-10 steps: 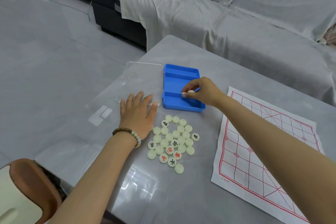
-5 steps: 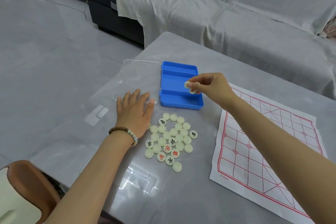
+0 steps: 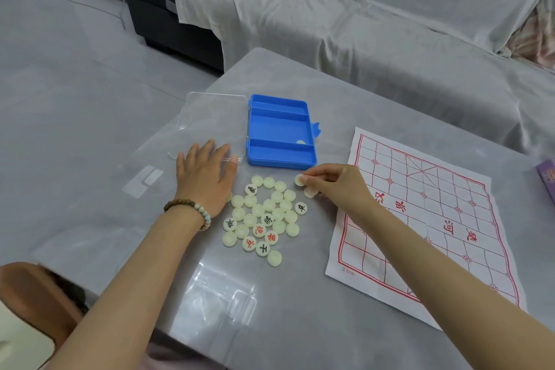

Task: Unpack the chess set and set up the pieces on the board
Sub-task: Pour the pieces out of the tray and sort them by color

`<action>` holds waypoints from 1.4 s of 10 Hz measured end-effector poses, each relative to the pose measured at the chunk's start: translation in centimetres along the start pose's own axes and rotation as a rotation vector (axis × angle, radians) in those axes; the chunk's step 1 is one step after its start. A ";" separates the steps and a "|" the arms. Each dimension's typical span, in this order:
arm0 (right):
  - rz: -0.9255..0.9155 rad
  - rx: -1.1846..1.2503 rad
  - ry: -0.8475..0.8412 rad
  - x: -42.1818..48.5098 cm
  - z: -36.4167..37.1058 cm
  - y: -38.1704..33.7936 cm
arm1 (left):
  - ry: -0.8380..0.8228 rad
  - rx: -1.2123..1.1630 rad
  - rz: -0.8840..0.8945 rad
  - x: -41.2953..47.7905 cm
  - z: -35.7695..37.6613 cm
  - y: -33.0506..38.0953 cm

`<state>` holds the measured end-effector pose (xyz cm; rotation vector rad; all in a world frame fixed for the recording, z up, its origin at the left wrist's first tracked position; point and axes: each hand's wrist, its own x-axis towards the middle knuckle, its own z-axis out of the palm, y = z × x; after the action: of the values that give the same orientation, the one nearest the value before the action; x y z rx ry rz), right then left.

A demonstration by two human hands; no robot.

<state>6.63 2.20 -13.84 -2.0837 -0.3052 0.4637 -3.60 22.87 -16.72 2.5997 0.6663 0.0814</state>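
Several cream round chess pieces [image 3: 264, 219] lie in a loose heap on the grey table, some showing red or black characters. The blue box [image 3: 280, 132] stands open behind them with one piece [image 3: 300, 142] left in its near compartment. My right hand [image 3: 336, 186] pinches a cream piece [image 3: 298, 179] at the heap's right edge; another piece [image 3: 309, 192] lies under the fingers. My left hand [image 3: 205, 174] rests flat and open on the table beside the heap, touching the clear lid [image 3: 210, 123]. The paper board [image 3: 420, 219] with red lines lies at the right.
A sofa under a grey cover [image 3: 390, 24] runs behind the table. A purple box [image 3: 547, 180] sits at the right edge. A brown chair back [image 3: 33, 294] is at the lower left. The table's left edge falls off to the floor.
My right hand has lifted a piece out of the blue box and carried it down to the right edge of the heap. The left hand stays flat.
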 end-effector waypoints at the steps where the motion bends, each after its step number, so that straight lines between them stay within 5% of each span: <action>1: -0.001 0.013 0.012 0.1 -0.4 0.0 | -0.001 0.004 -0.002 0.0 0.1 0.0; 5: -0.160 -0.379 0.020 -4.1 -0.5 1.2 | -0.012 -0.003 -0.005 0.1 0.0 0.1; 7: -0.101 -0.239 0.058 -5.3 -0.1 1.2 | -0.008 0.016 0.000 -0.1 -0.2 0.2; 10: -0.267 -0.376 -0.233 -5.2 3.7 0.9 | -0.014 0.011 -0.011 -0.1 -0.3 0.3; 11: -0.305 -0.331 -0.209 -4.8 3.7 0.3 | -0.013 -0.001 -0.007 -0.1 -0.3 0.3; 12: -0.386 -0.429 0.041 -0.8 2.0 -1.1 | -0.016 -0.011 -0.005 -0.1 -0.3 0.1; 14: -0.288 -0.999 -0.013 7.3 0.3 -2.0 | -0.030 -0.031 -0.007 0.1 -0.3 0.1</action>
<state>13.02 6.36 -13.78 -2.9189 -0.9831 0.1385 -3.52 22.95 -16.38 2.5638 0.6582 0.0507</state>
